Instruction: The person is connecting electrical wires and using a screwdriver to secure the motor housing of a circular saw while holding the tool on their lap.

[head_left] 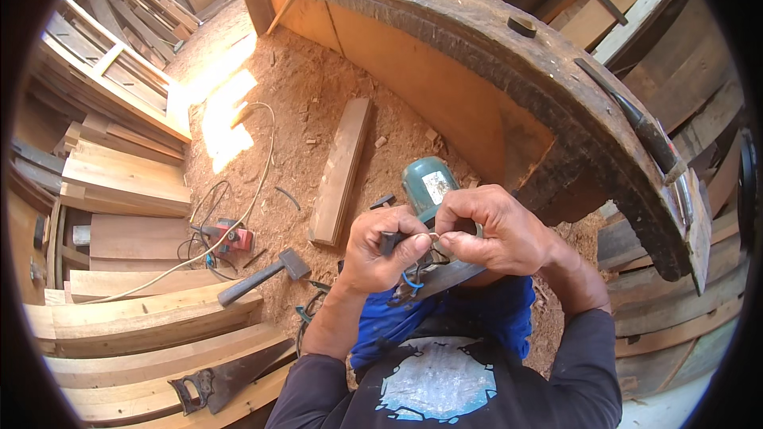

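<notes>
My left hand (383, 248) and my right hand (499, 230) meet above my lap, thumbs and forefingers pinched together. Between the fingertips shows a short, thin piece of wire (433, 236). A dark block-like part shows by my left fingers; I cannot tell what it is. Just beyond and under the hands is a power tool with a round green motor housing (429, 181) and a pale label. Its flat metal base (447, 278) lies across my lap. A loose blue wire (411, 280) and dark wires hang out below my fingers.
A long wooden beam (343, 171) lies on the sawdust-covered floor. To the left are a hammer (266, 276), a red power tool (233, 237) with cords, a handsaw (218, 385) and stacked boards (119, 179). A heavy workbench (445, 12) curves along the far right, holding a tape roll (522, 27).
</notes>
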A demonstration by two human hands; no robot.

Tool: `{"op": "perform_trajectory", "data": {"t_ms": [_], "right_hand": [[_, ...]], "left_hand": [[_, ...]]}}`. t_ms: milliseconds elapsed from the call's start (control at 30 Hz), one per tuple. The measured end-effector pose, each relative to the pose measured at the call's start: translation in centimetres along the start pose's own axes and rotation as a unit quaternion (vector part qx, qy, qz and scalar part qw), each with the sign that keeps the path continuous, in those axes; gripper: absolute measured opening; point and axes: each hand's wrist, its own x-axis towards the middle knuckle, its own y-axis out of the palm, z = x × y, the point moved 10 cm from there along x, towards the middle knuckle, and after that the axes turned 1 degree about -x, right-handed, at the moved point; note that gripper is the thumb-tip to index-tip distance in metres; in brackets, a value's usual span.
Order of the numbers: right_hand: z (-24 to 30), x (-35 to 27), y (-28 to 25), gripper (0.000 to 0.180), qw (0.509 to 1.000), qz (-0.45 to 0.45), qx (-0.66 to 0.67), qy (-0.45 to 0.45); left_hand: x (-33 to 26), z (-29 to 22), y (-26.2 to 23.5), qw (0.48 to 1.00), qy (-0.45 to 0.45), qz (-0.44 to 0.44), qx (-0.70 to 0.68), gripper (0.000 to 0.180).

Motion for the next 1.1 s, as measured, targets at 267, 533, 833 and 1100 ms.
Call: {"op": "perform_trajectory", "data": {"t_ms": [267, 533, 833, 1100], "right_hand": [[5.8, -0.9, 1.6, 0.016, 0.848, -0.118, -0.399, -0.327], [3.7, 0.2, 0.2, 0.015, 0.885, -0.224, -0.308, -0.268], [-0.6, 0.6, -1.1, 0.023, 0.994, -0.092, -0.044, 0.036], [2.6, 1.2, -0.6, 0.012, 0.973, -0.123, -0.167, -0.099]], "left_hand": [[-0.5, 1.9, -0.1, 0.975, -0.124, 0.050, -0.175, 0.019], [-0.4, 1.9, -0.5, 0.978, -0.139, 0.022, -0.154, 0.021], [0.7, 0.2, 0.1, 1.000, 0.002, 0.001, 0.014, 0.017], [0.5, 0.0, 0.3, 0.995, 0.026, -0.012, 0.092, 0.018]]}}
